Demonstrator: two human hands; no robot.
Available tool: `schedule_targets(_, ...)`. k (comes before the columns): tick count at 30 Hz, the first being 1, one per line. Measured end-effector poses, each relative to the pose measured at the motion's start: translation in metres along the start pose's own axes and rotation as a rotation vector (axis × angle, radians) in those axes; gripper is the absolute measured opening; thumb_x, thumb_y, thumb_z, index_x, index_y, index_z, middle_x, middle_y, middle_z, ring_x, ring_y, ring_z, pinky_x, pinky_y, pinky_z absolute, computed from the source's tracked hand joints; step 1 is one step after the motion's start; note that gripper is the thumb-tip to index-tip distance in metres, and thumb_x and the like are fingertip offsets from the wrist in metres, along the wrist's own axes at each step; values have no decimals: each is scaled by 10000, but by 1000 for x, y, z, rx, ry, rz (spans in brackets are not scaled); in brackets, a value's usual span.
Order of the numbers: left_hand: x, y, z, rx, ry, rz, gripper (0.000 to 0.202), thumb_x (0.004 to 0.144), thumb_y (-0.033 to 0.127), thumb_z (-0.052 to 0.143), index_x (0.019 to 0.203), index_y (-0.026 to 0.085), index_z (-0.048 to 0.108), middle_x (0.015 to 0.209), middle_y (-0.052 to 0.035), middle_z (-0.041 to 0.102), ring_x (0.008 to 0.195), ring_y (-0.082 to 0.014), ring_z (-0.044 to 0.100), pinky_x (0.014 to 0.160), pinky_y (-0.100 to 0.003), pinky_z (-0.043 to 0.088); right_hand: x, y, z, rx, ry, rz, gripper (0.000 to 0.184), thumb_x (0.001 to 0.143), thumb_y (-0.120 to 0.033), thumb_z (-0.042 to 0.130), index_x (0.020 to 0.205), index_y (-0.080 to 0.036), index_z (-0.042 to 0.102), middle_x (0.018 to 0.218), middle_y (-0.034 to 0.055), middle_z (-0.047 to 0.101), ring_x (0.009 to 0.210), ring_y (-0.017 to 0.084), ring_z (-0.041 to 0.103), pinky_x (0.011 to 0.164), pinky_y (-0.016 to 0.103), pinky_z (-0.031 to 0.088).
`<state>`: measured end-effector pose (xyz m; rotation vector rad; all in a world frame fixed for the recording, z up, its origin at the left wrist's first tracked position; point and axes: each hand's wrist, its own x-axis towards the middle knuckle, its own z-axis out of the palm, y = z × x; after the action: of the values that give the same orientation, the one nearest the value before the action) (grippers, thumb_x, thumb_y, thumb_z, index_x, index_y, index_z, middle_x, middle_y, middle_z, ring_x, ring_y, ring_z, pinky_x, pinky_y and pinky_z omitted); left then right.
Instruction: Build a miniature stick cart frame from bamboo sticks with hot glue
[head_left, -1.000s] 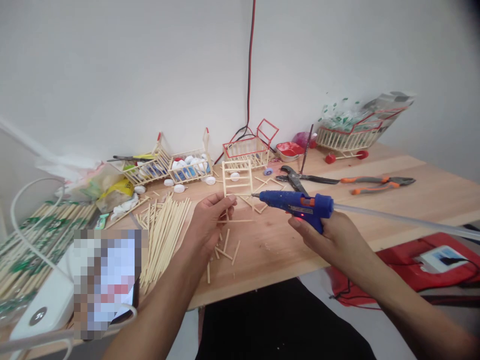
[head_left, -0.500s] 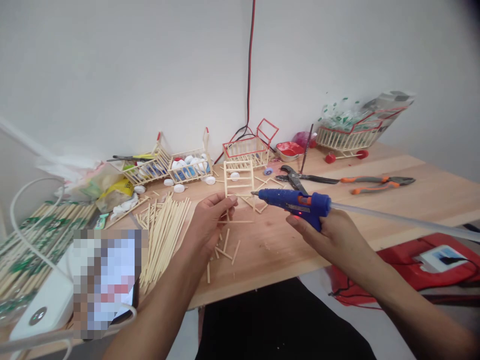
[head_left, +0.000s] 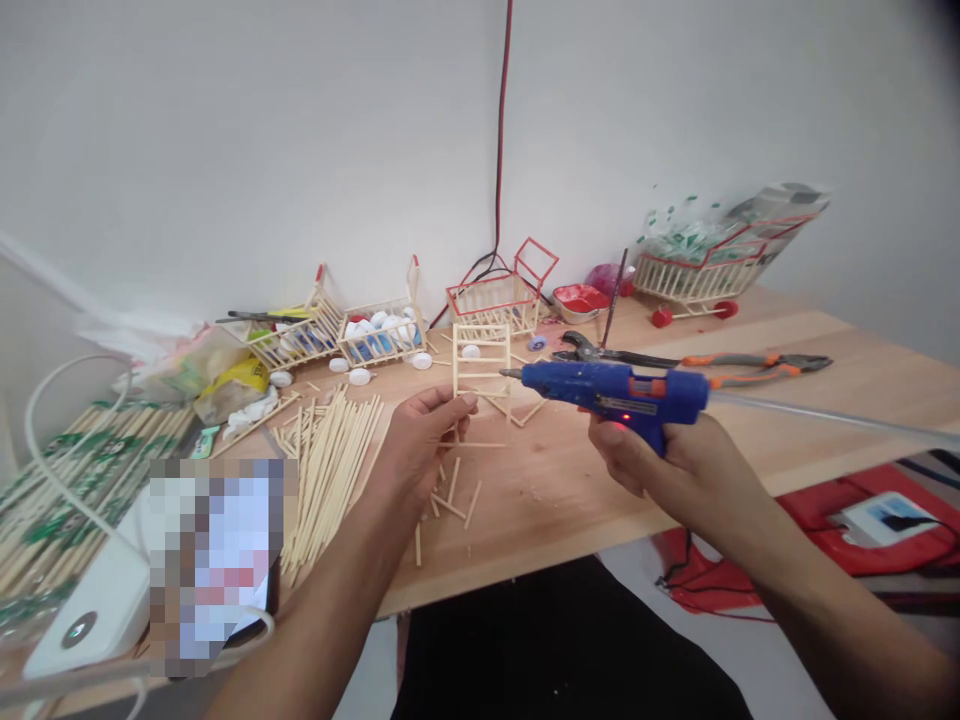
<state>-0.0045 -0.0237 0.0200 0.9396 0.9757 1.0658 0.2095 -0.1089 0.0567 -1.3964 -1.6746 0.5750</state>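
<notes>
Between the thumb and fingers of my left hand [head_left: 431,425] is a small ladder-like frame of wooden sticks [head_left: 482,361], held upright above the table. My right hand [head_left: 667,465] is wrapped round the handle of a blue hot glue gun [head_left: 600,388], its red light lit and a long clear glue stick trailing from its back. The nozzle points left, at the right side of the stick frame near a lower rung; whether it touches cannot be made out. A pile of loose wooden sticks [head_left: 334,470] lies left of my left hand, and short cut pieces [head_left: 454,490] lie below it.
Small stick carts [head_left: 382,335] stand along the wall, and a red-trimmed cart [head_left: 697,275] holds plastic wrappers at the back right. Pliers [head_left: 780,365] and a red paint dish [head_left: 580,300] lie behind the glue gun. A phone [head_left: 232,560] and white power bank [head_left: 94,615] are at the left.
My right hand has raised the glue gun slightly and turned it more level, its nozzle now higher along the frame's right side. My left hand keeps its hold with hardly any movement.
</notes>
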Motion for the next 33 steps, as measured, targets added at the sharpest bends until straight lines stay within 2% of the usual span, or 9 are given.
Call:
schedule_targets(3,1,-1,-1,9,-4,10,176,620,264,795,645,142,670,552,15,569,482,-45,435,478,-168,292,-3,-1,-3,174,-36,100,339,892,-496,514,739,-194,518,559,-29,457,438,91,419,400,226,335)
schedule_targets(6,1,-1,-2,7,1,6,185,622,269,795,640,140,664,549,15,565,480,-44,437,474,-168,290,-3,-1,-4,284,-59,136,401,893,-549,486,714,-190,491,568,-28,457,438,87,414,407,227,329)
schedule_targets(10,1,0,-1,-21,20,6,206,600,273,809,648,133,665,560,12,577,484,-43,451,480,-163,307,1,2,-2,96,-181,179,430,891,-556,466,687,-183,529,511,-21,480,441,97,437,430,226,344)
schedule_targets(13,1,1,-1,-48,35,13,221,573,265,821,654,129,667,561,13,579,495,-46,468,483,-159,317,1,6,1,4,-217,171,414,889,-538,451,682,-190,537,485,-28,483,435,102,441,438,228,358)
schedule_targets(18,3,1,-1,-83,55,16,225,558,250,824,671,126,676,566,15,586,494,-44,475,476,-155,320,-1,10,3,-103,-184,164,386,879,-513,451,661,-205,532,459,-30,486,426,118,454,439,242,366)
schedule_targets(23,2,1,-1,-74,53,24,225,559,253,821,663,123,670,559,18,581,489,-43,475,481,-155,327,-1,8,5,-154,-133,96,375,888,-467,447,608,-222,501,451,-21,492,413,120,452,428,246,363)
schedule_targets(29,2,1,-1,-74,49,24,206,582,249,810,675,126,673,567,16,581,489,-42,466,476,-159,314,-1,7,13,-249,-61,-5,322,874,-437,489,640,-225,549,552,3,567,498,144,537,470,248,416)
schedule_targets(33,1,1,-1,-75,45,23,206,585,252,810,673,127,671,565,17,578,489,-45,464,479,-161,315,-3,10,16,-264,-35,0,336,879,-444,482,648,-216,567,576,10,593,526,154,567,505,256,445)
